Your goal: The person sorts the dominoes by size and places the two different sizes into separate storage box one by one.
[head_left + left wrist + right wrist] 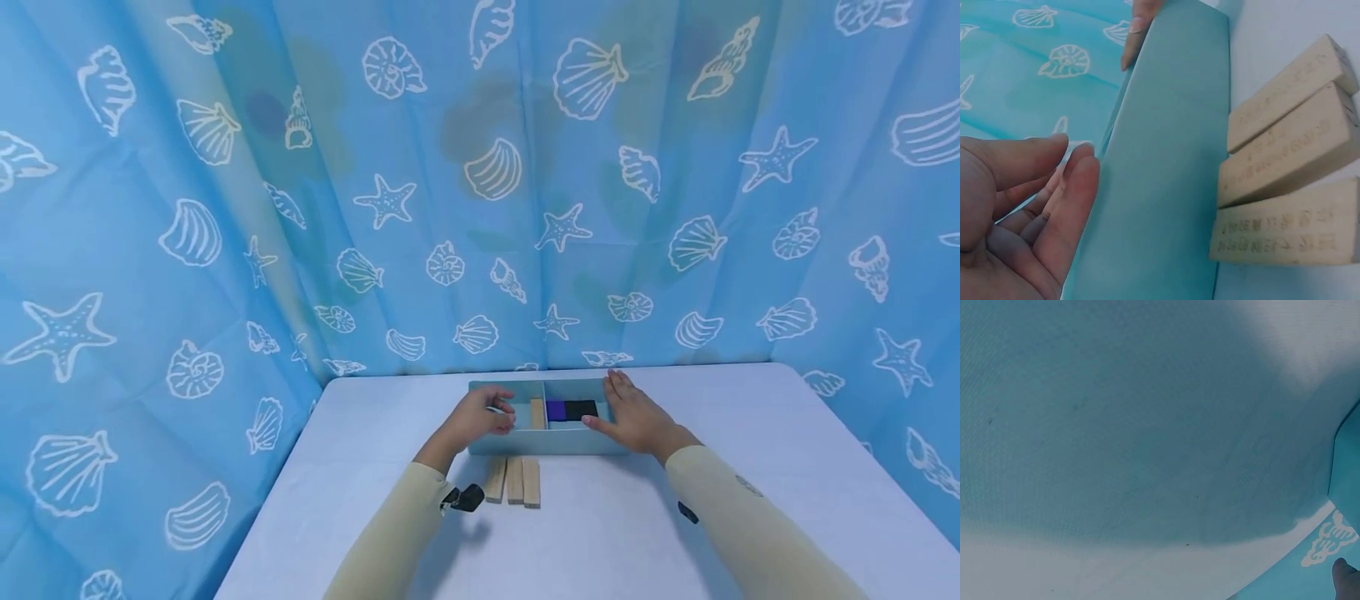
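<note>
Sleeves [390, 533] up front, two of them, slanting over the table [360, 433] toward its far edge, and near the middle of that edge sits the box [551, 442]! Inside, left of the divider [544, 398], one wood block [537, 413] lies just beside it; right of it, a purple block [555, 410] and a black block [581, 409], side by side. Outside now: three more wood blocks [514, 481] lie before the front wall, side by side. Over to the left hand [480, 410], above the box's left half: fingers loosely bent, thumb a little apart from them, nothing held, and whether it touches the box I cannot tell. And the right hand [641, 417] lies along the right end, fingers straight, gripping nothing. Good form here, I'd judge: light, even pressure on that right end so the box can't skid, left fingertips lifted over the front wall and off the divider. Beyond the far edge, a blue curtain [450, 192] with printed shells
</note>
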Motion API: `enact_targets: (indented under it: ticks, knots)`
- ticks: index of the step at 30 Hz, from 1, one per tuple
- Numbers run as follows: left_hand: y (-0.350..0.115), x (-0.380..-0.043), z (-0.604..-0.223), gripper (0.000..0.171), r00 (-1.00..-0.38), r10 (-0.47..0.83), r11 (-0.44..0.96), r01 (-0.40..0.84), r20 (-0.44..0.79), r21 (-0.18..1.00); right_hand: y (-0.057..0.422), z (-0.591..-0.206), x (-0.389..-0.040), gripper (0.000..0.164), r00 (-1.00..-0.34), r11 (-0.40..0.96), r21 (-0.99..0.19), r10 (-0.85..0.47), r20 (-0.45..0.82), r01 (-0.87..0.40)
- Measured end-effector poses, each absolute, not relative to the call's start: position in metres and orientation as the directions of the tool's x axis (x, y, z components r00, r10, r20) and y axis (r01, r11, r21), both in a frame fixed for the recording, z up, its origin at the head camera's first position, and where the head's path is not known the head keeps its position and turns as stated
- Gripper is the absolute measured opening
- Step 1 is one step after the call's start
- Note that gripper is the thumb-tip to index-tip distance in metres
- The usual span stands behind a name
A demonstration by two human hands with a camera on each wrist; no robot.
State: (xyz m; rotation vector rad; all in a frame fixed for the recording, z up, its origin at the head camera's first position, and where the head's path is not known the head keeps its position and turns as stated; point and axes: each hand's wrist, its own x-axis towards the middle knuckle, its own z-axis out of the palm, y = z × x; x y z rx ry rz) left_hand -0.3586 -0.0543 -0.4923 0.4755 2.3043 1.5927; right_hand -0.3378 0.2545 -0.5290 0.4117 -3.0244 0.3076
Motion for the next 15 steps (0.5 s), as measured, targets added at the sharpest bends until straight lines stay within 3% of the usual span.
enact_targets:
  ticks: [15]
  knots:
    - [-0.077,-0.334,-0.494,0.039,-0.899,0.434,0.380,0.133,-0.049,0.915,0.254,-0.529,-0.338,0.105,-0.962,0.944,-0.189,-0.262,0.078,-0.272]
